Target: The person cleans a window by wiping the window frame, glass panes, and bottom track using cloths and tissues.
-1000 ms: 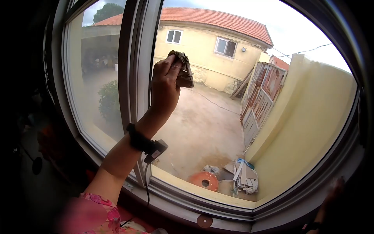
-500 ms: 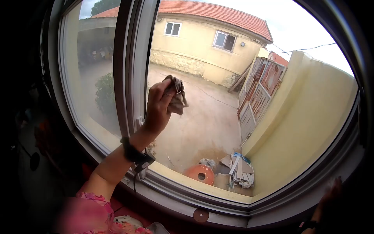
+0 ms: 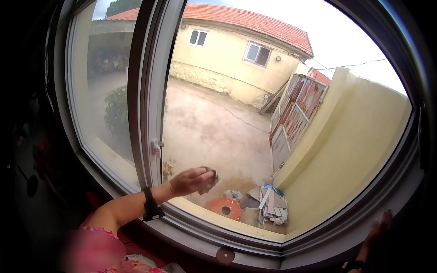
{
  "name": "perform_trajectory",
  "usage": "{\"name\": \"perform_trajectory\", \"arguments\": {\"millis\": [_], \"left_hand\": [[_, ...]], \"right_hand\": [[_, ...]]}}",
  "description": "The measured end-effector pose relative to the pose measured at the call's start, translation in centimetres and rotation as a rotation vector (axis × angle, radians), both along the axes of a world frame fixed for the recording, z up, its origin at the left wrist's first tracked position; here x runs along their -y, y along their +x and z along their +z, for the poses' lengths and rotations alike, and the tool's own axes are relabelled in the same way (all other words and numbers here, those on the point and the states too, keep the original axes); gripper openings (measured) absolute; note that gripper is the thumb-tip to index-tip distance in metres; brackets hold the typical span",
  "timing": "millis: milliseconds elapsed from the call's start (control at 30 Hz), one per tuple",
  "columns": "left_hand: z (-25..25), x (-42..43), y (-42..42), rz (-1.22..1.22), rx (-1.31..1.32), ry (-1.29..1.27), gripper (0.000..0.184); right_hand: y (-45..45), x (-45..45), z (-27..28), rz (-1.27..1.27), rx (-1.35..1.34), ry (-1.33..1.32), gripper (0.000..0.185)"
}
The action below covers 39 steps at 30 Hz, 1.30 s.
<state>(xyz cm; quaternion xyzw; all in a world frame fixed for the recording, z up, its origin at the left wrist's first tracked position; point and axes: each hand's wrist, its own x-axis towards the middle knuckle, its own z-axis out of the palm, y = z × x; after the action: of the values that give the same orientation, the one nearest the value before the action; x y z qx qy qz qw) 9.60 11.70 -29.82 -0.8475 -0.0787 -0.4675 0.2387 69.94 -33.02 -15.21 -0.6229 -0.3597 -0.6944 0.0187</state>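
Note:
Fingers of my left hand (image 3: 189, 180) are wrapped round a crumpled grey-brown cloth (image 3: 208, 181), low on the window glass (image 3: 214, 132). A dark band with a small box (image 3: 152, 211) circles that wrist, and the sleeve (image 3: 95, 250) is pink and patterned. At the lower right, my right hand (image 3: 381, 226) is dim, its fingers stretched upward against the window frame (image 3: 355, 235), with no object visible in it.
A white latch (image 3: 157, 146) sits on the sash edge left of the pane. Beyond the glass are a rusty gate (image 3: 298, 113), a yellow wall (image 3: 355, 145), an orange disc (image 3: 223, 209) and stacked boards (image 3: 274, 204). A round brown piece (image 3: 225, 255) lies on the sill.
My left hand has moved down with the cloth from high on the pane to its lower part, the forearm now lying flatter. My right hand remains by the frame. The view has shifted slightly.

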Motion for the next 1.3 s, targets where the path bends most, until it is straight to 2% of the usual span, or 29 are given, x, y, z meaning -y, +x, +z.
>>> {"name": "perform_trajectory", "arguments": {"millis": [133, 200, 300, 400, 433, 467, 500, 567, 700, 767, 800, 867, 933, 1100, 1133, 1167, 1200, 1233, 1300], "left_hand": [[16.8, -0.2, 1.8, 0.125, 0.440, 0.011, 0.046], [20.3, -0.4, 2.9, 0.125, 0.520, 0.034, 0.046], [15.7, 0.5, 4.4, 0.011, 0.324, 0.005, 0.040], [3.3, 0.4, 3.7, -0.205, -0.027, -0.054, 0.040], [-0.6, 0.7, 2.6, -0.202, -0.107, -0.033, 0.041], [-2.6, 0.8, 1.7, -0.194, -0.190, -0.015, 0.041], [-1.8, 0.5, 1.4, -0.191, -0.189, 0.010, 0.041], [2.1, -0.3, 1.2, -0.163, -0.150, 0.037, 0.041], [20.5, -2.0, 0.7, 0.090, 0.317, 0.119, 0.041], [28.0, -3.4, 1.0, 0.188, 0.540, 0.213, 0.043], [30.1, -3.6, 1.5, 0.224, 0.644, 0.265, 0.044], [31.7, -2.6, 4.0, 0.186, 0.748, 0.213, 0.051], [29.8, -0.8, 6.2, 0.012, 0.599, 0.145, 0.051], [12.3, 1.7, 6.6, -0.323, -0.062, 0.023, 0.046], [9.9, 1.7, 5.6, -0.347, -0.159, 0.044, 0.046], [8.4, 0.7, 4.8, -0.253, -0.191, 0.224, 0.047], [9.3, 0.4, 4.1, -0.181, -0.162, 0.394, 0.047], [11.3, 0.2, 3.6, -0.182, -0.133, 0.327, 0.047], [17.9, -0.8, 2.8, -0.203, 0.056, 0.028, 0.048]], "right_hand": [[-1.7, -0.5, 0.4, 0.033, -0.067, -0.028, 0.032], [-3.1, -1.1, 0.5, -0.059, 0.011, 0.015, 0.026], [-4.0, -1.4, 0.6, -0.051, -0.012, 0.024, 0.025], [-4.3, -1.4, 0.8, -0.021, -0.025, 0.033, 0.024], [-3.8, -1.5, 0.4, -0.011, -0.070, 0.044, 0.027], [-3.6, -1.6, 0.0, 0.002, -0.118, 0.054, 0.031], [-3.6, -1.8, -0.2, 0.002, -0.120, 0.066, 0.031], [-3.9, -1.9, 0.0, 0.003, -0.126, 0.049, 0.032], [-4.9, -2.2, 0.2, 0.022, -0.079, 0.045, 0.026], [-4.8, -2.3, 0.1, -0.017, -0.055, 0.054, 0.026], [-4.5, -2.2, 0.1, -0.017, -0.050, 0.063, 0.026], [-3.9, -2.5, -0.2, -0.003, -0.082, 0.072, 0.027], [-4.0, -2.5, -0.5, -0.003, -0.089, 0.083, 0.027], [-3.8, -2.8, -0.7, 0.070, -0.098, 0.116, 0.027], [-3.5, -2.7, -0.8, 0.052, -0.102, 0.112, 0.027], [-3.3, -2.7, -0.9, 0.033, -0.106, 0.111, 0.027], [-3.4, -2.7, -1.0, 0.037, -0.103, 0.124, 0.027], [-3.6, -2.7, -0.8, 0.032, -0.109, 0.108, 0.027], [-4.1, -2.5, -0.4, 0.022, -0.109, 0.095, 0.028]]}}
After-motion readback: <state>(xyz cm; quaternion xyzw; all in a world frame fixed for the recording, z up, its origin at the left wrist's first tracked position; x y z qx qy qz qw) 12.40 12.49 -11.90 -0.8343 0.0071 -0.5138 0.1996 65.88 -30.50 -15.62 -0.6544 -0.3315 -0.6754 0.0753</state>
